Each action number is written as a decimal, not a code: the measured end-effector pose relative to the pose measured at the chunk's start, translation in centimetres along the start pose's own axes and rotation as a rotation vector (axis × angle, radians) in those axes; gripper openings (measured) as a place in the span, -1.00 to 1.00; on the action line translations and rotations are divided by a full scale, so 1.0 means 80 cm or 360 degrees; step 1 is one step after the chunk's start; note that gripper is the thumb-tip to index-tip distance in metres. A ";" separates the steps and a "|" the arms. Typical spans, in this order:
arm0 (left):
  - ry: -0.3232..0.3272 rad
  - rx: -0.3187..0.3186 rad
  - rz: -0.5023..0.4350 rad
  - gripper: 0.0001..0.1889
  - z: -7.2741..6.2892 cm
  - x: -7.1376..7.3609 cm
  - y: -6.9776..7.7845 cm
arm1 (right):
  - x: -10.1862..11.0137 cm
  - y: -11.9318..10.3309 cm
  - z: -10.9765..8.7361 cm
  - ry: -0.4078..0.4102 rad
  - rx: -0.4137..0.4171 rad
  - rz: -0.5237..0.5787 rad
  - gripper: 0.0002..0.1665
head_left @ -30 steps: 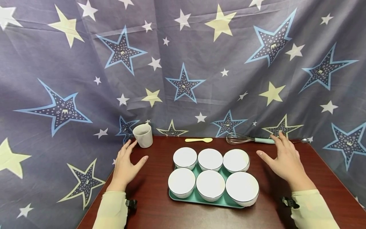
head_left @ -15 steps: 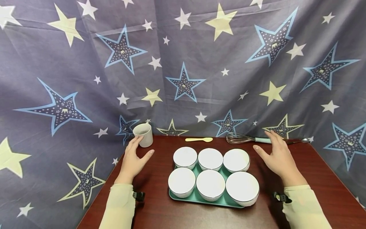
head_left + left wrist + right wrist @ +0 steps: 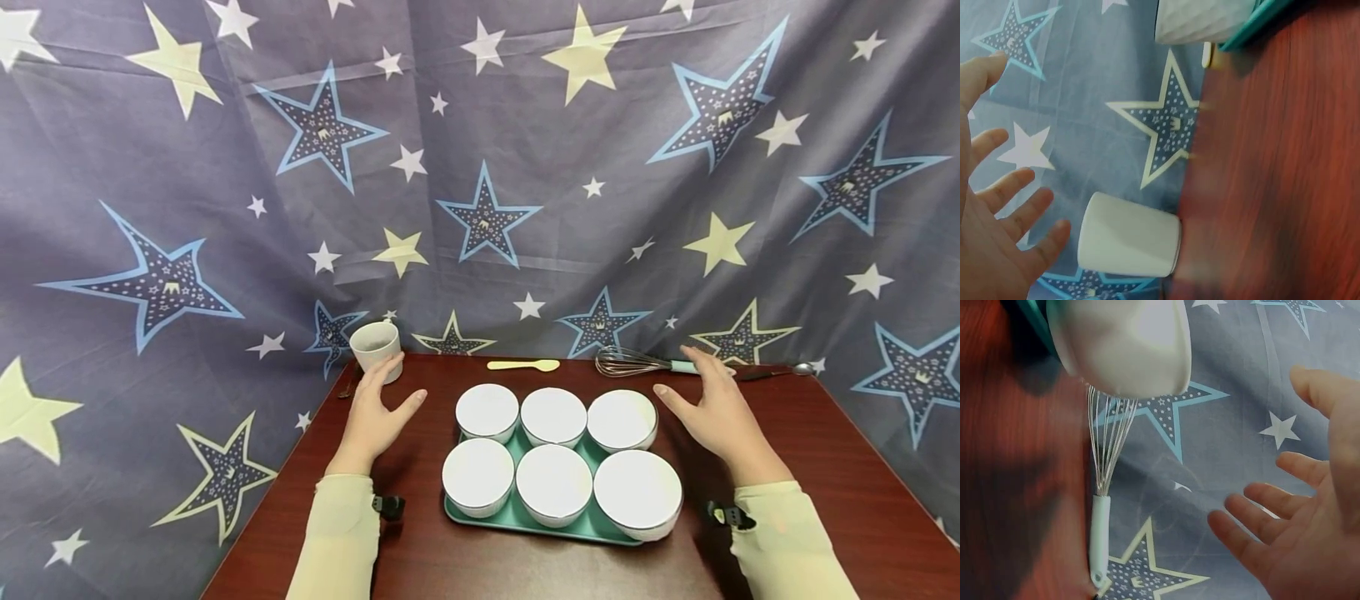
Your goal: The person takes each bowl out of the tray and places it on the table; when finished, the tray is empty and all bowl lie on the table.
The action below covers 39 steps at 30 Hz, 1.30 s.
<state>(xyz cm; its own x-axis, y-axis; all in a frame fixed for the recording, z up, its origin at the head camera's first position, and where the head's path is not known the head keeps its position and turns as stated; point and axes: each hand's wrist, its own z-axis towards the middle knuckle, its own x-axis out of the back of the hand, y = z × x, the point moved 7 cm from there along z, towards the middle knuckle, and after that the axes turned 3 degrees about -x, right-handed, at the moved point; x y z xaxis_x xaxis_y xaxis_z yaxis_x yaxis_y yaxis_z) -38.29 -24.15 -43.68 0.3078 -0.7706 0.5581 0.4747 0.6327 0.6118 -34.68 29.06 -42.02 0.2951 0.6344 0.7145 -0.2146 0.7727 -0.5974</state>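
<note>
Several white bowls (image 3: 553, 483) stand in two rows on a green tray (image 3: 510, 527) at the middle of the table. To the left of the tray my left hand (image 3: 372, 425) hovers, fingers spread, holding nothing. In the head view its fingertips overlap a white mug (image 3: 372, 343); the left wrist view shows the mug (image 3: 1129, 236) apart from the fingers. My right hand (image 3: 716, 417) is held right of the tray, its fingers spread and nothing in it. Behind it lies a whisk (image 3: 630, 362) with a pale green handle, partly covered by the fingers in the head view.
A yellow spoon (image 3: 522, 365) lies along the back edge of the dark red table (image 3: 420, 550). Near the back right corner is a small metal spoon (image 3: 802, 368) with a dark handle. A star-patterned curtain (image 3: 480, 125) hangs right behind the table.
Both hands have moved inward towards the tray, the left one to the right and the right one to the left. Bowls, tray and mug stay in place.
</note>
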 end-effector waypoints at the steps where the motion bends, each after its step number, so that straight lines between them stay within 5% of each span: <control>1: -0.0014 -0.0006 -0.0030 -0.21 0.001 -0.004 0.000 | -0.002 0.001 -0.001 -0.0025 -0.0021 0.0018 0.04; 14: -0.0173 0.0045 -0.0234 -0.22 -0.009 -0.037 -0.018 | -0.030 0.009 -0.002 -0.0216 -0.0115 0.0214 -0.08; 25: -0.0233 0.0154 -0.0538 -0.32 -0.015 -0.057 -0.027 | -0.049 0.021 -0.003 -0.0325 -0.0147 0.0190 -0.19; 39: -0.0384 0.0152 -0.0585 -0.34 -0.011 -0.075 -0.028 | -0.065 0.025 -0.003 -0.0410 -0.0180 0.0266 -0.31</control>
<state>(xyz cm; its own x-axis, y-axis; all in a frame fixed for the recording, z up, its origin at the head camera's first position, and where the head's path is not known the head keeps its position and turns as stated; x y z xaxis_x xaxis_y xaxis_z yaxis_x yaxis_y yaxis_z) -40.52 -21.01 -48.88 -0.0738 -0.9128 0.4017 0.4347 0.3331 0.8367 -36.44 27.25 -47.02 0.0163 0.7482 0.6633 -0.1308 0.6592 -0.7405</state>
